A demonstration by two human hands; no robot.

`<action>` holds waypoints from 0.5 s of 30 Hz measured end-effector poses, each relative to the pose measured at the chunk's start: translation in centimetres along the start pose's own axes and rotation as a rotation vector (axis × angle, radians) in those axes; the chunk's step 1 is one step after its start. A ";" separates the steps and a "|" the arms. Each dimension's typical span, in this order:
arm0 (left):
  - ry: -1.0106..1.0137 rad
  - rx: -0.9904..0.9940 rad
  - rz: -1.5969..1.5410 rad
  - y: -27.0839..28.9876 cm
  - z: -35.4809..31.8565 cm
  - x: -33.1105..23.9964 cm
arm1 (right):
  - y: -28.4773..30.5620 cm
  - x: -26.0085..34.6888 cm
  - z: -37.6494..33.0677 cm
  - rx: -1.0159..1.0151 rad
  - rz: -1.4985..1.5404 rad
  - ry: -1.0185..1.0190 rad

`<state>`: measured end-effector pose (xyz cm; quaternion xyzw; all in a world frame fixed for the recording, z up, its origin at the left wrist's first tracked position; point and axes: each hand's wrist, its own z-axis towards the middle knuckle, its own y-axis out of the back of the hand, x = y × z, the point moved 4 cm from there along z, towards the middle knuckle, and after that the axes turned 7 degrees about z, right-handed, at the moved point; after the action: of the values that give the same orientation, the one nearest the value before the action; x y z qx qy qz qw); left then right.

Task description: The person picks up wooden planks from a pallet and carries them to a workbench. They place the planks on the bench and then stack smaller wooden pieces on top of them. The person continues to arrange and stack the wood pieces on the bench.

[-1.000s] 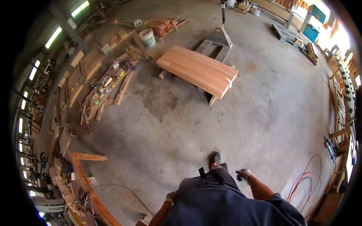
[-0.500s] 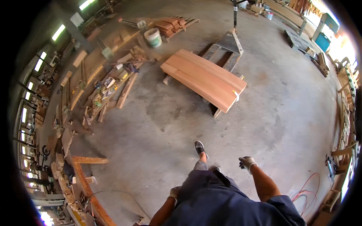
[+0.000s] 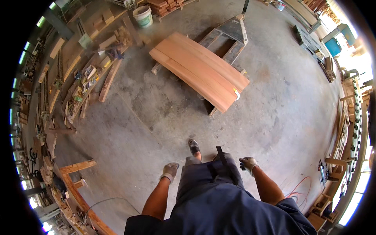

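My left hand (image 3: 170, 171), in a pale work glove, hangs beside my left hip with its fingers curled in. Nothing shows in it. On the other side my right hand (image 3: 248, 164), gloved with darker fingertips, is held off my right hip, fingers bent inward and nothing visible between them. Neither hand touches anything. Ahead of both, out of reach, a stack of reddish wooden boards (image 3: 199, 70) with a small yellow-and-white tag lies across the forks of a pallet jack (image 3: 231, 33).
A cluttered low bench (image 3: 84, 84) with wood offcuts stands left, a white bucket (image 3: 143, 17) behind it. Near left is a wooden frame (image 3: 76, 192). A red hose (image 3: 299, 188) lies on the concrete floor at right, by wooden racks (image 3: 344, 129).
I have stepped forward, and the boards sit closer and further left in view. My left hand has swung forward from beside my body; my right hand has drawn in toward my hip.
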<state>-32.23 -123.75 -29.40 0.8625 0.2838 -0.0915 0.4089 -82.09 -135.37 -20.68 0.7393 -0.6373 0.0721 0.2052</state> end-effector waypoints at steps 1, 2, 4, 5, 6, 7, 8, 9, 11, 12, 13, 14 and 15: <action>0.191 -0.002 -0.350 1.2 0.2 -1.0 | -0.2 1.1 0.8 0.013 -0.018 0.001; 0.388 -0.006 -0.699 1.9 0.2 -1.6 | -0.5 2.1 1.6 0.028 -0.037 0.000; 0.349 -0.027 -0.654 2.6 0.8 -2.9 | -1.1 4.5 3.2 0.058 -0.059 0.010; 0.323 -0.042 -0.630 3.5 1.1 -3.9 | -1.4 5.9 3.9 0.073 -0.067 0.021; 0.346 -0.021 -0.543 5.8 0.1 -6.6 | -1.8 6.8 5.0 0.083 -0.085 0.025; 0.362 -0.017 -0.503 4.4 0.1 -6.5 | -2.1 7.7 6.0 0.094 -0.104 0.029; 0.377 -0.011 -0.458 2.8 -0.1 -6.4 | -2.4 8.6 7.2 0.106 -0.119 0.031; 0.387 -0.003 -0.413 2.2 0.2 -7.1 | -2.6 9.3 8.7 0.114 -0.132 0.035; 0.411 0.186 -0.344 0.5 -0.1 -8.7 | -2.8 10.5 12.6 0.156 -0.208 0.036; 0.407 0.206 -0.253 -1.2 -0.5 -9.3 | -2.9 10.7 15.0 0.185 -0.255 0.032; 0.401 0.228 -0.161 -2.9 -0.5 -10.1 | -2.8 10.8 17.2 0.214 -0.302 0.027; 0.470 0.277 -0.197 -3.1 -0.6 -12.1 | -3.0 11.6 19.1 0.204 -0.307 0.009; 0.538 0.332 -0.232 -2.1 -1.1 -15.0 | -3.3 12.4 20.5 0.153 -0.236 -0.021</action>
<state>-45.81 -128.08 -24.23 0.8725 0.4589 0.0484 0.1604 -79.85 -154.50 -35.39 0.8234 -0.5406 0.0881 0.1483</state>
